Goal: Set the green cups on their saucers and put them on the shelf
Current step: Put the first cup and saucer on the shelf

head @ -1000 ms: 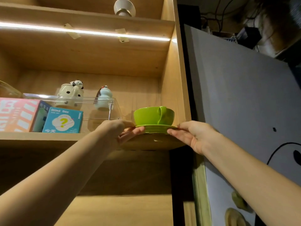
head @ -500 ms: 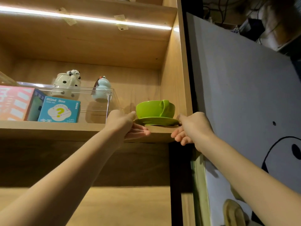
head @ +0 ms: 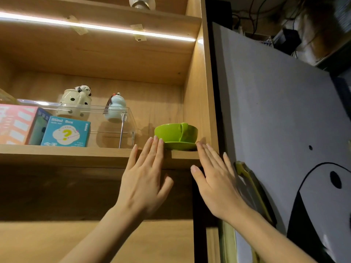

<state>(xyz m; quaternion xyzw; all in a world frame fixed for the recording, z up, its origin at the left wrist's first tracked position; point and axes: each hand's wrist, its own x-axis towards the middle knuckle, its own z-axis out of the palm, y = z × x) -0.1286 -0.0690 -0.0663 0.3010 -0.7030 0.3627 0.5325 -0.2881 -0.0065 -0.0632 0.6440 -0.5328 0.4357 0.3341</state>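
Observation:
A green cup [head: 175, 132] stands on its green saucer [head: 180, 146] at the right end of the wooden shelf [head: 76, 154], its handle facing me. My left hand [head: 144, 177] is flat and open just left of the saucer, fingertips at the saucer's left edge. On the other side my right hand [head: 214, 179] is spread open, fingertips by the saucer's right edge and the shelf's side wall. Neither hand holds anything.
On the shelf to the left stands a clear plastic bin [head: 106, 126] with a blue "Blind Box" carton [head: 65, 131], a pink box [head: 15, 124], a spotted ceramic pot [head: 76, 102] and a pale blue figurine [head: 115, 109]. A grey panel [head: 275, 111] stands right of the cabinet.
The cup and saucer went from held at the shelf edge to resting on the shelf. Both hands let go, opened flat and drew back slightly below it.

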